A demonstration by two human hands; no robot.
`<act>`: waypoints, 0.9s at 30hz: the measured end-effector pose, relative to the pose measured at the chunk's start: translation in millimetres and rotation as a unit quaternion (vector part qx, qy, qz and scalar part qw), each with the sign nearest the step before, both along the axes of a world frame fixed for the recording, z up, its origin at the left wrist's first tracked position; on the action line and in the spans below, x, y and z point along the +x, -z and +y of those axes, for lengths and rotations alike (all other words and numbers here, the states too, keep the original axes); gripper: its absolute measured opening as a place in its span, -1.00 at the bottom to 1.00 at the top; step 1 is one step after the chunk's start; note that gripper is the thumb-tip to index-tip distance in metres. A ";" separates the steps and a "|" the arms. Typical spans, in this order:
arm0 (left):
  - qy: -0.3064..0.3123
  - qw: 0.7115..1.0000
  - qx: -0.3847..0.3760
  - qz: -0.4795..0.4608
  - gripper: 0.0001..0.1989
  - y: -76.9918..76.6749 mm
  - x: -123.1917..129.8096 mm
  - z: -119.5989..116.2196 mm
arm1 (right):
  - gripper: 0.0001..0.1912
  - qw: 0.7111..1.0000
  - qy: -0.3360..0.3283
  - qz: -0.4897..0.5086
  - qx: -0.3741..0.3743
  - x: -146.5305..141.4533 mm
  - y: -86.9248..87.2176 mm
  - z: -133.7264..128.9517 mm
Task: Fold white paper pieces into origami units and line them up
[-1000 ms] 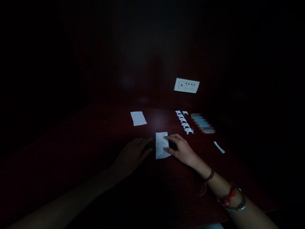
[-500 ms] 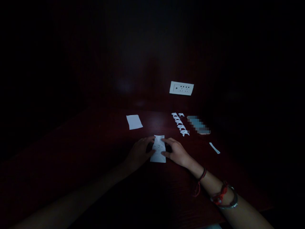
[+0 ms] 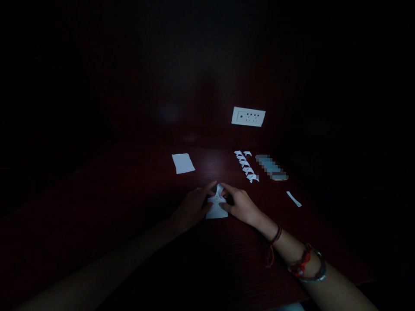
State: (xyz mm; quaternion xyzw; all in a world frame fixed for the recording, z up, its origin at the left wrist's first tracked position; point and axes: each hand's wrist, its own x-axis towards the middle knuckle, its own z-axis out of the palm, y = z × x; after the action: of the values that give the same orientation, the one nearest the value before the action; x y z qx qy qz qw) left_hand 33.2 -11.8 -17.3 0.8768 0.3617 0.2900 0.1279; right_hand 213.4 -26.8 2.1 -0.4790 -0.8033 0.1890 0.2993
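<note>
White, creased paper sheet with dark marks (image 3: 217, 211) sits on the dark-red wooden table (image 3: 212, 163), far end narrow. Left hand (image 3: 193, 207) and right hand (image 3: 242, 206) grasp its opposite sides. Apparent step: folding the far end; next move likely calls for aligned edges and creasing.

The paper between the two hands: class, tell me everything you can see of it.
The paper is white, creased and thin-looking, with small dark marks around its middle. It sits on the dark reddish table, broad at the near end, its far end narrowed to a tip. The left hand and right hand touch its sides, partly hiding it.
</note>
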 end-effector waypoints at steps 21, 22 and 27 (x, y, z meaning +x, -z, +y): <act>-0.018 1.000 0.004 0.013 -0.48 2.9 5.5 -3.4 | -0.77 0.996 0.087 0.029 -0.012 -3.6 -4.2 13.4; -0.019 1.000 0.003 0.014 -0.47 2.9 5.5 -3.2 | -0.79 0.996 0.086 0.029 -0.014 -3.3 -3.8 13.7; -0.029 0.999 0.006 0.013 -0.47 4.7 5.7 -1.5 | -0.82 0.994 0.098 0.048 -0.022 -4.2 -1.3 14.8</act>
State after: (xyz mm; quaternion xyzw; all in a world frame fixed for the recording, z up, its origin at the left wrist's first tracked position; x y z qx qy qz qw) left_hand 38.9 -13.2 -21.9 0.8705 0.3864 0.2845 0.1095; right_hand 209.1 -12.0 3.4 -0.5522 -0.7330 0.1993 0.3435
